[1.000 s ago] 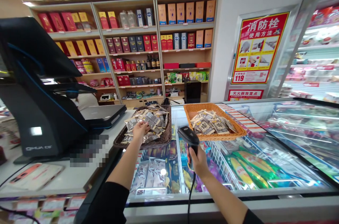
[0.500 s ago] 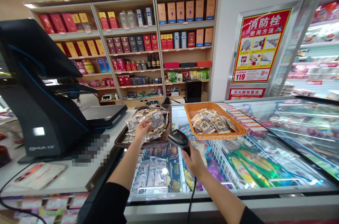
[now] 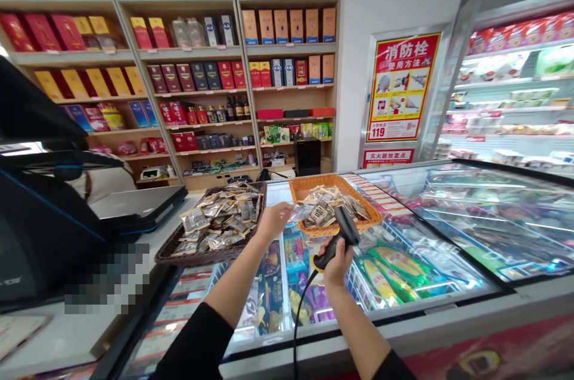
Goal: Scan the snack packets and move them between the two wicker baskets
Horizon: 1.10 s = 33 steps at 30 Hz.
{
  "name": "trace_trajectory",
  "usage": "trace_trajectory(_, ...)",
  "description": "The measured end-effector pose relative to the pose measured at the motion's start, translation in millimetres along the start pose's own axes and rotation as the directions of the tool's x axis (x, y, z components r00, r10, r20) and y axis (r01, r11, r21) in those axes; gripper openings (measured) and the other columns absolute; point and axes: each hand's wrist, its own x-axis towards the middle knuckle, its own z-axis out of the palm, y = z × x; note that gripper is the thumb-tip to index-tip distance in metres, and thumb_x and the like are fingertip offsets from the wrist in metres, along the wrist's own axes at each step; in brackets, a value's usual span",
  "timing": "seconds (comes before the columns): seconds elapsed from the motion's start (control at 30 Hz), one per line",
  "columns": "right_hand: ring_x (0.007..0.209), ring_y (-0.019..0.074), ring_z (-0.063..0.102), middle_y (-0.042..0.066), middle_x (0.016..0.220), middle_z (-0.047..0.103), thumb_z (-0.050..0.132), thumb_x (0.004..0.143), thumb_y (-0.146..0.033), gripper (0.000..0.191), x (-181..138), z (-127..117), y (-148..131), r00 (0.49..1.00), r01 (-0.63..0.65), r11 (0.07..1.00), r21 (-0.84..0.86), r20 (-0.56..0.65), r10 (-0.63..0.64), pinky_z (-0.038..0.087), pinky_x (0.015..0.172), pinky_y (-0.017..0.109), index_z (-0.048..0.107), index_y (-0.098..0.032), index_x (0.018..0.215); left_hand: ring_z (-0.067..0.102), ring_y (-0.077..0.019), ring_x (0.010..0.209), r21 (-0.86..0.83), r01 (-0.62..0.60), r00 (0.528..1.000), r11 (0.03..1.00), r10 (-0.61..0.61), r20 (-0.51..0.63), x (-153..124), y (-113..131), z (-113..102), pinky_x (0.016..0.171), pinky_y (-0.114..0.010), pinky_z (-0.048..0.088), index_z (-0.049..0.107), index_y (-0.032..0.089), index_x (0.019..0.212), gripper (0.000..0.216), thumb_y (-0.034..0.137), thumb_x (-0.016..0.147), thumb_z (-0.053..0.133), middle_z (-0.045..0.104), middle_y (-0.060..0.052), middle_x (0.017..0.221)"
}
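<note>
My right hand (image 3: 337, 263) is wrapped round the handle of a black barcode scanner (image 3: 346, 225), whose head tilts up in front of the orange wicker basket. Its cord (image 3: 296, 317) hangs toward me. Between the two baskets, my left hand (image 3: 275, 221) is closed with its fingertips pinching a small clear packet (image 3: 299, 211), slightly blurred, at the orange basket's left edge. Small snack packets (image 3: 219, 215) are heaped in the dark brown basket (image 3: 197, 257) on the left. Similar packets (image 3: 320, 212) lie in the orange basket (image 3: 374, 215), partly hidden by the scanner.
Both baskets stand on the glass top of a chest freezer (image 3: 403, 314) with bagged goods inside. At left are a counter (image 3: 58, 338), a black checkout machine (image 3: 40, 218) and a flat scale-like plate (image 3: 143, 203). Shelves of boxes (image 3: 197, 78) line the back wall.
My left hand has moved right, from the brown basket to the orange basket's edge, with a packet. The scanner has turned and moved right in my right hand. The view has shifted right.
</note>
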Motion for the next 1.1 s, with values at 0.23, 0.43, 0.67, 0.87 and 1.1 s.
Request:
trace_trajectory(0.23, 0.040, 0.0097, 0.045, -0.006, 0.060, 0.048, 0.043, 0.085, -0.050, 0.028, 3.3, -1.1, 9.8, 0.999, 0.017, 0.997, -0.069, -0.042, -0.020, 0.038, 0.039, 0.023, 0.037, -0.023, 0.081, 0.064, -0.0151, 0.076, 0.173, 0.096, 0.966, 0.980, -0.134, 0.221, 54.7, 25.1, 95.5, 0.068, -0.021, 0.045, 0.070, 0.017, 0.072, 0.021, 0.004, 0.068, 0.054, 0.071, -0.005, 0.077)
trace_trajectory(0.43, 0.039, 0.0092, 0.044, -0.007, 0.056, 0.044, 0.042, 0.085, -0.050, 0.029, 3.9, 0.4, 13.6, 0.998, 0.000, 0.997, -0.079, -0.057, -0.005, 0.037, 0.038, 0.022, 0.037, -0.022, 0.078, 0.063, -0.0189, 0.076, 0.313, 0.123, 0.967, 0.942, -0.185, 0.176, 65.7, 31.5, 104.1, 0.067, -0.025, 0.044, 0.072, 0.017, 0.073, 0.010, 0.015, 0.067, 0.064, 0.070, -0.007, 0.078)
trace_trajectory(0.67, 0.037, 0.0097, 0.043, -0.006, 0.056, 0.047, 0.045, 0.084, -0.050, 0.029, 0.8, 2.5, 11.1, 0.999, -0.036, 0.995, -0.090, 0.021, 0.038, 0.035, 0.037, 0.023, 0.038, -0.023, 0.076, 0.059, -0.0191, 0.090, 0.467, -0.017, 0.999, 0.884, -0.005, 0.047, 44.2, 14.1, 5.8, 0.080, -0.026, 0.042, 0.072, 0.021, 0.086, 0.024, 0.035, 0.076, 0.056, 0.066, -0.007, 0.096)
trace_trajectory(0.87, 0.036, 0.0096, 0.043, -0.006, 0.054, 0.048, 0.049, 0.083, -0.049, 0.029, -17.1, 9.2, 20.3, 0.946, -0.087, 0.985, -0.149, 0.298, 0.128, 0.035, 0.036, 0.023, 0.042, -0.022, 0.076, 0.060, -0.0268, 0.092, 0.706, 0.432, 0.848, 0.561, -0.520, -0.105, -17.1, -66.4, -104.0, 0.074, -0.032, 0.044, 0.069, 0.019, 0.091, 0.032, 0.042, 0.076, 0.052, 0.067, -0.013, 0.097)
trace_trajectory(1.1, 0.037, 0.0089, 0.046, -0.005, 0.058, 0.052, 0.049, 0.083, -0.049, 0.028, -24.9, 4.5, 27.8, 0.896, -0.100, 0.970, -0.222, 0.404, 0.185, 0.036, 0.036, 0.021, 0.044, -0.021, 0.081, 0.060, -0.0290, 0.090, 0.716, 0.393, 0.806, 0.577, -0.591, 0.035, -38.7, -106.3, -99.8, 0.072, -0.030, 0.044, 0.067, 0.017, 0.077, 0.054, 0.067, 0.055, 0.061, 0.067, -0.014, 0.092)
